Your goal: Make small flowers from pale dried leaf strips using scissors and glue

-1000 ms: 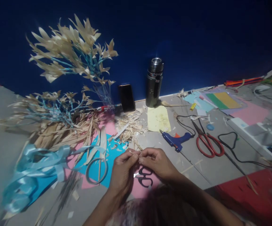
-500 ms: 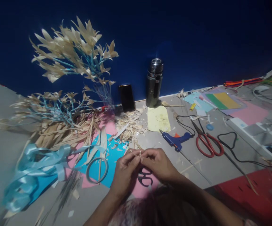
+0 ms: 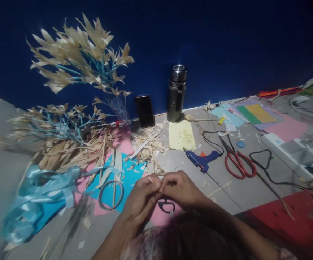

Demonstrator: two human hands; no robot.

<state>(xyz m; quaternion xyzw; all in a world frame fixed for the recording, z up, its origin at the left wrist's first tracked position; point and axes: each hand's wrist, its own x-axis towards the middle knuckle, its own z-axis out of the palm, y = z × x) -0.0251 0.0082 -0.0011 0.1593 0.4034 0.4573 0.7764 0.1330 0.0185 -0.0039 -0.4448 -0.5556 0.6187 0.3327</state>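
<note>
My left hand (image 3: 142, 193) and my right hand (image 3: 180, 189) meet at the front centre, with thumbs and fingertips pinched together. Between them shows a small pale strip (image 3: 151, 179), its tip sticking up by my left thumb; most of it is hidden by the fingers. Just beneath the hands, black-handled scissors (image 3: 169, 206) lie on pink paper (image 3: 159, 217), blades out of sight. Left of my left hand, a roll of tape (image 3: 99, 196) rests on blue paper (image 3: 130, 173). Pale dried scraps (image 3: 149, 146) are heaped beyond the fingers.
A blue glue gun (image 3: 201, 160) and red-handled scissors (image 3: 240, 164) lie to the right, near a white power strip (image 3: 283, 153) and cords. At the back stand a flask (image 3: 176, 95), a phone (image 3: 145, 112) and dried flowers (image 3: 86, 50). Light blue ribbon (image 3: 39, 198) sprawls left.
My hands have drawn closer and turned slightly, and the pale strip now points up to the left. More of the scissors' handles is covered. The whole view has shifted a little.
</note>
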